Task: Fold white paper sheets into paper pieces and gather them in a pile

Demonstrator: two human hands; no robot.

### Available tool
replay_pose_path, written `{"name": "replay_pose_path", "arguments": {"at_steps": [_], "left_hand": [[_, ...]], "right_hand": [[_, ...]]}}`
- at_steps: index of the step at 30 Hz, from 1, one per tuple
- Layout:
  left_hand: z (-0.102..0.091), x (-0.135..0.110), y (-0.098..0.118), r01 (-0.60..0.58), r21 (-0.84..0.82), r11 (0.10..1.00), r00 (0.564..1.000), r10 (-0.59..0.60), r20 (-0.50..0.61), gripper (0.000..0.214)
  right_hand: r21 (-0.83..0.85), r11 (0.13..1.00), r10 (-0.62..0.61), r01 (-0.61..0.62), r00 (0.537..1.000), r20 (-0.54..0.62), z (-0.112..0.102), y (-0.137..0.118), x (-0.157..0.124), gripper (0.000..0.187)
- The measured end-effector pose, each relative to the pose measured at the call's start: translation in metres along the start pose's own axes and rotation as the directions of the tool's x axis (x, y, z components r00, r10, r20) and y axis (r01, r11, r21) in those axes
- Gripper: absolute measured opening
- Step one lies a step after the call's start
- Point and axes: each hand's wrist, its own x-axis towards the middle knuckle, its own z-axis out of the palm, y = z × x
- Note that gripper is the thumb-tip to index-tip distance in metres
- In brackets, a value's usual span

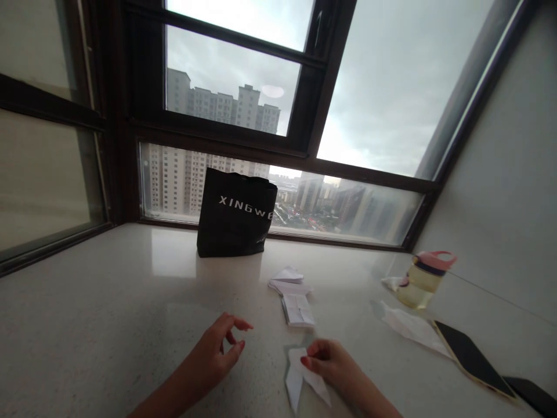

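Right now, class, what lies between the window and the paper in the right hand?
The head view shows folded white papers between the window and the paper in the right hand.

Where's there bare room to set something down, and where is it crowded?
The white surface is bare left of the black bag and left hand, and between the paper stack and the bottle. It's crowded around the right hand, which pinches folded paper, and along the right wall: bottle, white sheet, dark slab.

Dark window frames enclose cloudy sky and high-rises above a glossy, speckled white ledge.
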Motion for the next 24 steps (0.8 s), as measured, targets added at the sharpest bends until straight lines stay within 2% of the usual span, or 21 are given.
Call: {"name": "replay_pose_path", "arguments": {"at_steps": [2, 4, 9, 14, 17, 19, 21, 22, 24], "left_hand": [[-0.001, 0.001, -0.001, -0.001, 0.030, 1.000, 1.000, 0.001, -0.020, 0.022], [-0.001, 0.001, -0.002, 0.004, 0.054, 0.999, 0.999, -0.002, -0.040, 0.021], [-0.001, 0.000, -0.011, 0.006, 0.085, 0.996, 1.000, -0.004, -0.025, 0.019], [-0.002, 0.002, -0.021, 0.016, 0.155, 0.988, 1.000, -0.014, -0.014, 0.019], [-0.005, 0.003, -0.022, 0.017, 0.203, 0.979, 0.999, -0.010, -0.038, 0.020], [-0.005, 0.005, -0.023, -0.001, 0.229, 0.973, 0.998, 0.017, -0.067, 0.022], [-0.004, 0.006, -0.028, -0.038, 0.257, 0.966, 0.994, 0.064, -0.094, 0.023], [-0.003, 0.007, -0.032, -0.065, 0.278, 0.958, 0.990, 0.096, -0.102, 0.023], [0.000, 0.010, -0.045, -0.120, 0.345, 0.931, 0.981, 0.165, -0.105, 0.025]], "right_hand": [[-0.143, 0.989, 0.020, -0.036, 0.993, -0.114, -0.012, 0.009, 0.002, 0.024], [-0.249, 0.966, 0.024, -0.069, 0.984, -0.178, -0.019, 0.010, 0.005, 0.025], [-0.410, 0.904, 0.035, -0.119, 0.978, -0.207, -0.018, 0.003, 0.016, 0.025], [-0.354, 0.922, 0.060, -0.156, 0.961, -0.269, -0.018, 0.008, 0.018, 0.032], [-0.294, 0.948, 0.039, -0.121, 0.962, -0.270, -0.025, -0.002, 0.014, 0.035], [-0.329, 0.942, -0.045, -0.059, 0.953, -0.301, -0.026, -0.019, 0.008, 0.038], [-0.430, 0.902, -0.196, 0.037, 0.923, -0.330, -0.015, -0.042, -0.002, 0.040], [-0.468, 0.872, -0.303, 0.140, 0.906, -0.295, -0.004, -0.054, -0.006, 0.041], [-0.493, 0.790, -0.487, 0.365, 0.862, -0.142, 0.025, -0.076, -0.012, 0.048]]}}
